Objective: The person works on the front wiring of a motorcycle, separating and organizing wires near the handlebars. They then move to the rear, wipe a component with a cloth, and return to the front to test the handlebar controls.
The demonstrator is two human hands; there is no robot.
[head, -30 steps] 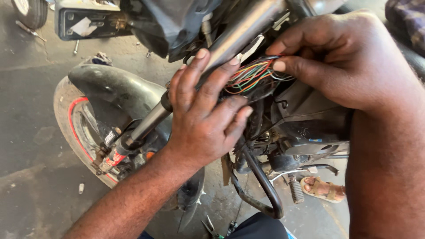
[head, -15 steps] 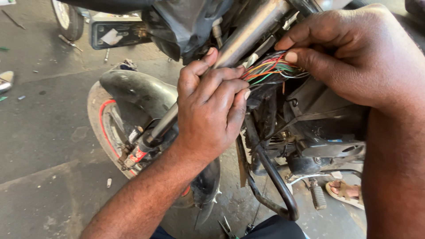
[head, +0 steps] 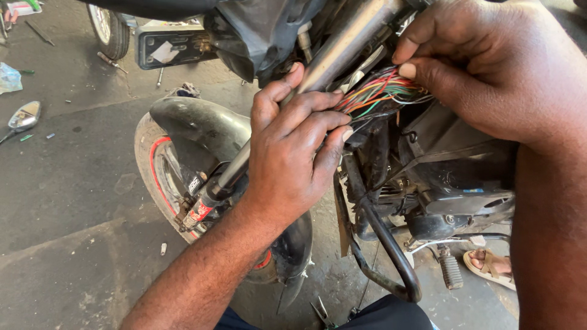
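- Wires in many colours, red, green, orange and white among them, are bunched just right of the frame's upper middle, beside the motorcycle's steel fork tube
- The bundle is pinched from the right by the right hand, whose thumb and forefinger are closed on its strands near the upper right of the frame
- The left hand, at the centre of the frame, is curled with its fingertips pressed against the left end of the same bundle; the thumb is laid against the fork tube, and whether the strands are truly gripped or only touched cannot be told
- The front wheel, with a red stripe on its rim, is seen at the left centre, covered by a black mudguard
- A black crash bar is curved down through the lower middle, with a footpeg to its right
- A sandalled foot of another person is seen at the lower right edge
- A loose mirror is laid on the concrete floor at the left edge, and a second wheel is seen at the upper left
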